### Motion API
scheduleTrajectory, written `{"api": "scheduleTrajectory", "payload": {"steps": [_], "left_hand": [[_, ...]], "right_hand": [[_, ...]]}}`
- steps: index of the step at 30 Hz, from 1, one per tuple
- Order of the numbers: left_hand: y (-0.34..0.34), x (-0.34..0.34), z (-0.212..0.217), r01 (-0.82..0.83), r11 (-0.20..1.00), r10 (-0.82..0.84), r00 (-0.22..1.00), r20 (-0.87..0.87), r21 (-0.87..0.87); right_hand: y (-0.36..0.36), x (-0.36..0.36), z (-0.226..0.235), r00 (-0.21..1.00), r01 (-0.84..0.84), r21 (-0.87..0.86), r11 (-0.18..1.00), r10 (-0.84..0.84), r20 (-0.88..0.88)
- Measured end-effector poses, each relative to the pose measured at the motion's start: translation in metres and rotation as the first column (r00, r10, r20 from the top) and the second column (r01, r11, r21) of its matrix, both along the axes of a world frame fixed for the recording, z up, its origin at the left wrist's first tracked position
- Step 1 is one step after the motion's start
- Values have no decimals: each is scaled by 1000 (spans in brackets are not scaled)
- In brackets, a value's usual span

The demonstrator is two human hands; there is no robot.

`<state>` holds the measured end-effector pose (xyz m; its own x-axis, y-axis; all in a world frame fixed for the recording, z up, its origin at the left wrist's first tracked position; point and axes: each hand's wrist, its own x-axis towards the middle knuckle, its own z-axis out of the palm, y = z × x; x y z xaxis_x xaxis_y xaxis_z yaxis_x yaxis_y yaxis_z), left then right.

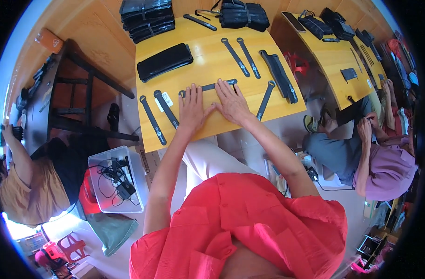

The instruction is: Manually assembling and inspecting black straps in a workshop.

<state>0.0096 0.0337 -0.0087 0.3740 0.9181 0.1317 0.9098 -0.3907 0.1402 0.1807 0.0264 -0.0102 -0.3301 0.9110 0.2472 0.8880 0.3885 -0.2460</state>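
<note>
My left hand (193, 110) lies flat, its fingers stretched over the left part of a black strap (209, 87) that runs crosswise on the yellow table (203, 58). Pressed on the strap's right part is my right hand (233, 104), also flat with fingers extended; the two thumbs nearly meet. Left of them lie two more straps with looped ends, one (153, 120) fully visible and another (166, 108) over a white label (163, 101). Beyond my right hand rests a slanted strap (265, 100). Two straps (235, 56) (248, 57) lie side by side farther off.
A black folded bundle (165, 62) sits at left, a long black strap bundle (279, 76) at right. Stacks of black bundles (146, 21) (244, 15) line the back edge. A clear bin (140, 204) with cables stands on the floor. Other people sit left and right.
</note>
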Motion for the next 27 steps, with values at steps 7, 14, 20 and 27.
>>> {"api": "scheduleTrajectory", "payload": {"steps": [7, 14, 20, 27], "left_hand": [[-3, -10, 11, -97, 987, 93, 995, -38, -129], [6, -22, 21, -27, 968, 59, 991, 118, -250], [4, -22, 26, -149, 986, 169, 879, 447, -78], [-16, 2, 45, -61, 995, 96, 684, 723, -75]], "right_hand": [[-4, 12, 6, 995, 82, -51, 995, -79, 59], [-60, 61, 60, 991, -1, -68, 998, -8, -135], [-112, 97, 46, 996, -54, 14, 998, 52, 77], [-107, 94, 40, 1000, -21, 157, 987, 19, 14]]}}
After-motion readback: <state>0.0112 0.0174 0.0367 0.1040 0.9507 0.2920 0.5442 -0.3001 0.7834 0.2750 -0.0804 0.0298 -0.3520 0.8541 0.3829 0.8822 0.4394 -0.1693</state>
